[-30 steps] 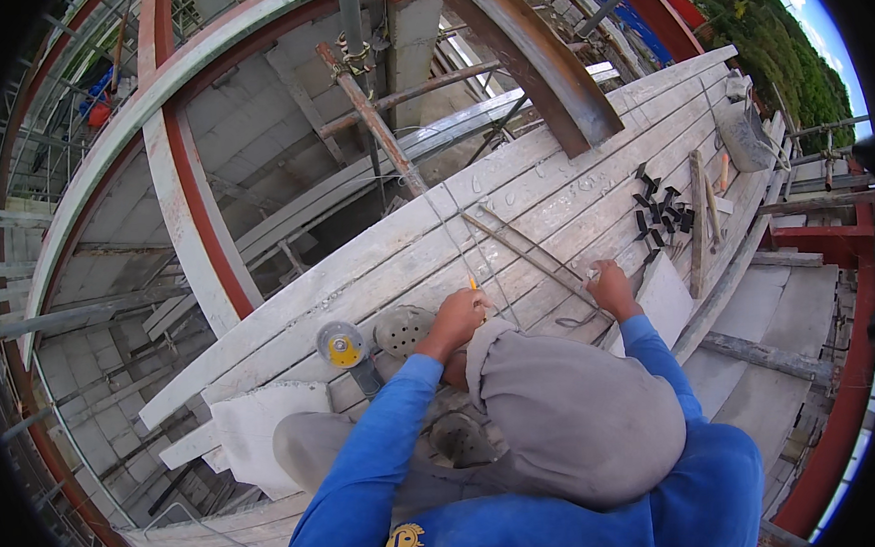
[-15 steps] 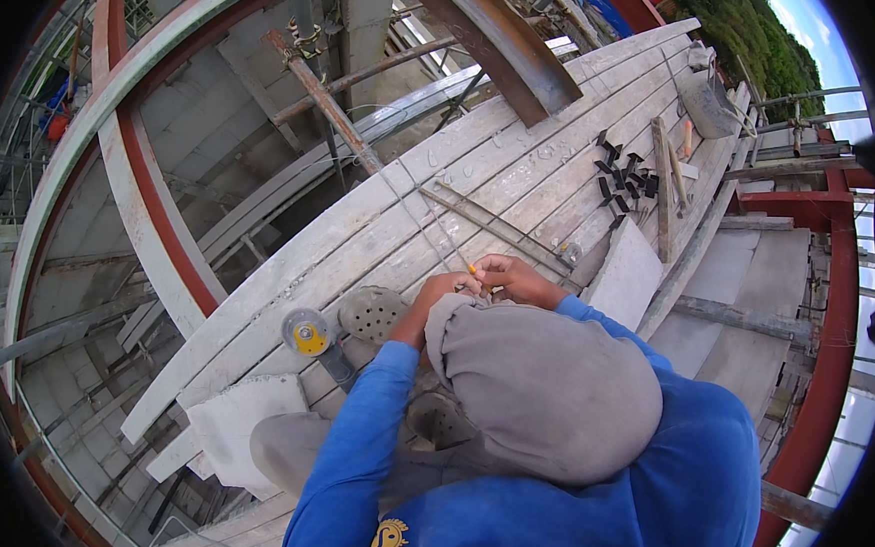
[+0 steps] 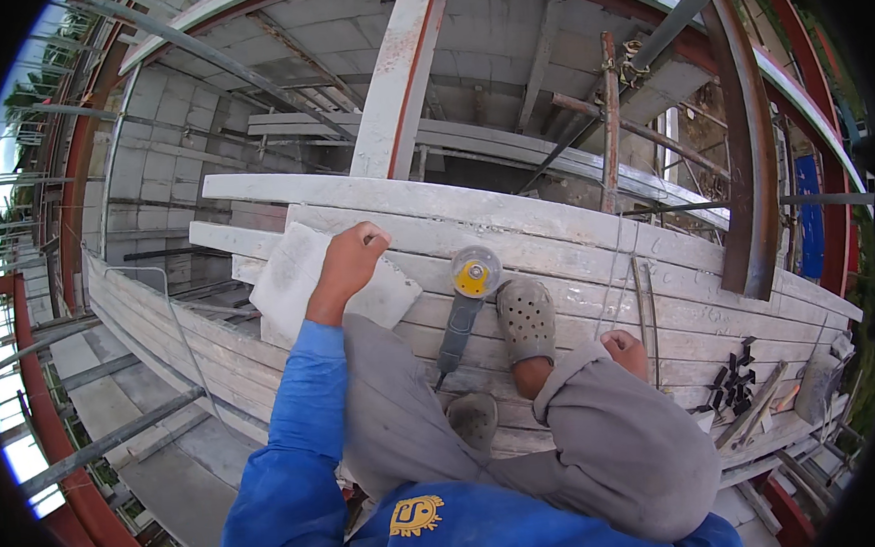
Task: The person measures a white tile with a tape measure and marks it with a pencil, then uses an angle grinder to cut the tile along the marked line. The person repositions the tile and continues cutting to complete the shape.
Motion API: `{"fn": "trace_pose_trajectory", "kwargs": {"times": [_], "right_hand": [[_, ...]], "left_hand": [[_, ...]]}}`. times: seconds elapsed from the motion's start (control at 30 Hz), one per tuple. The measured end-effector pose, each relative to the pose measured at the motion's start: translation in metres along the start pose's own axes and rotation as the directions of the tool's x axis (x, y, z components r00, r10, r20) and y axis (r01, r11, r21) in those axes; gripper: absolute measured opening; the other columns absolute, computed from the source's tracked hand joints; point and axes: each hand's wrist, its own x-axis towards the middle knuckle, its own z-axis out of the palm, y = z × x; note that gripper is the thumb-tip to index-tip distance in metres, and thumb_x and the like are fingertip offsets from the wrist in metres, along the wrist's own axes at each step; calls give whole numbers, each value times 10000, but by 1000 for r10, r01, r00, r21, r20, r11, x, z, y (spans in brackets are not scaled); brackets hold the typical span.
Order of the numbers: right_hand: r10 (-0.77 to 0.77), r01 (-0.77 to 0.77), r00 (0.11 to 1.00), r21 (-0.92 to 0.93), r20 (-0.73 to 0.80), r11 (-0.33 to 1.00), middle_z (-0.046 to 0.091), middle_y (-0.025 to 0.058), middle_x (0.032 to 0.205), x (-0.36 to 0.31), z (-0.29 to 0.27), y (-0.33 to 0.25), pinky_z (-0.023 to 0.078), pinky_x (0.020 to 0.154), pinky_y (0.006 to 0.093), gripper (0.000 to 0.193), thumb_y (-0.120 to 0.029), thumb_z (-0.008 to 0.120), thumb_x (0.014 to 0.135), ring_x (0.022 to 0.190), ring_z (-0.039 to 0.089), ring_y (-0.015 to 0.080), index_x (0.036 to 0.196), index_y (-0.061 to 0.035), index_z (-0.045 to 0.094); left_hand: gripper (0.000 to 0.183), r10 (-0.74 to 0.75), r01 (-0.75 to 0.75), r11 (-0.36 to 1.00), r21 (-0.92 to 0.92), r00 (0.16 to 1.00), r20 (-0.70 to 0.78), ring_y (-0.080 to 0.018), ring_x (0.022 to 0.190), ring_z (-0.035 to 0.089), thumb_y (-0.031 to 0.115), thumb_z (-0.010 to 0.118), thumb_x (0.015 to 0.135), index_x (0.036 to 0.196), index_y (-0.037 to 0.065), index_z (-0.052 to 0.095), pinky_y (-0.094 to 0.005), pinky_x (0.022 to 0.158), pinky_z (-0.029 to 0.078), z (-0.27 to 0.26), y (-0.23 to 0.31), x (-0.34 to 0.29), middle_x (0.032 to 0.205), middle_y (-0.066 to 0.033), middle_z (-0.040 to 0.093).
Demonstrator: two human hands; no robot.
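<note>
While hands (image 3: 350, 266) (image 3: 627, 353) flank grinder (image 3: 460, 317), lettered yellow emblem (image 3: 415, 516), blue shirt (image 3: 493, 533)

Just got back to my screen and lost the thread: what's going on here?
A person in a blue top is low over pale planks. Their left hand is above a white slab, fingers curled; the right hand is beside the right knee, partly hidden. Whether either holds anything is unclear. A grinder lies between the legs, untouched.

Between the white slab (image 3: 377, 297) and the angle grinder (image 3: 463, 314) runs a narrow bare strip of planks (image 3: 431, 272) — a perforated clog (image 3: 527, 318) crowds the grinder's right.
</note>
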Motion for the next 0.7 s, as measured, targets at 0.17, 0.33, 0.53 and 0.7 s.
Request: {"fn": "trace_pose_trajectory", "kwargs": {"times": [0.17, 0.33, 0.53, 0.7], "right_hand": [[-179, 301, 846, -172, 502, 938, 745, 113, 866, 41, 42, -178, 545, 770, 351, 364, -329, 734, 1043, 803, 671, 169, 1094, 29, 776], [-87, 674, 578, -415, 811, 611, 793, 179, 970, 42, 40, -318, 575, 863, 398, 392, -348, 723, 1044, 910, 747, 262, 1131, 29, 789], [472, 739, 429, -600, 770, 306, 793, 206, 1108, 9, 120, -396, 628, 823, 403, 528, -454, 677, 1069, 957, 776, 288, 1263, 29, 764], [699, 489, 432, -800, 569, 349, 779, 241, 1110, 28, 217, -299, 694, 767, 432, 641, -500, 634, 1073, 894, 795, 344, 1310, 92, 704]], "left_hand": [[594, -539, 586, 793, 168, 803, -256, -447, 1083, 742, 465, 745, 950, 1145, -96, 753, -474, 963, 569, -92, -281, -95, 1148, -325, 756], [807, -698, 637, 669, -382, 716, -28, -400, 1080, 764, 549, 782, 958, 1356, -141, 657, -469, 824, 616, -9, -321, -176, 1218, -285, 756], [848, -753, 585, 653, -480, 571, -328, -463, 1289, 670, 591, 714, 960, 1415, -118, 619, -481, 1102, 510, 34, -330, -210, 1328, -353, 698], [824, -850, 667, 526, -528, 430, -303, -452, 1312, 660, 580, 698, 971, 1459, -78, 612, -482, 1117, 504, 48, -301, -203, 1392, -318, 684]]}}
